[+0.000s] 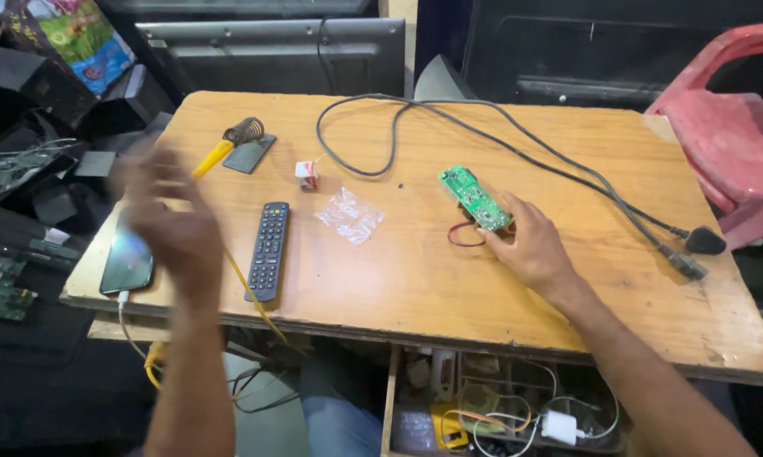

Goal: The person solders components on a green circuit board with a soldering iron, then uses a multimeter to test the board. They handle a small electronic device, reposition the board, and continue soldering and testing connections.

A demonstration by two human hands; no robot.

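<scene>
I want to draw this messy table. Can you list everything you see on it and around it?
Board: one, green, right of the table's middle, under the right hand's fingers.
Remote: one, black, front left.
Phone: one, black, left edge, plugged in.
Soldering iron: one, yellow handle, back left.
Plastic bag: one, clear, middle.
Small box: one, red and white, near the bag.
Cable: one, black, looping across the back to plugs at the right.
Table: one, wooden.
Chair: one, red, right.
Drawer: one, open, full of wires.
Left hand: raised, blurred, empty.
Right hand: on the board.
</scene>
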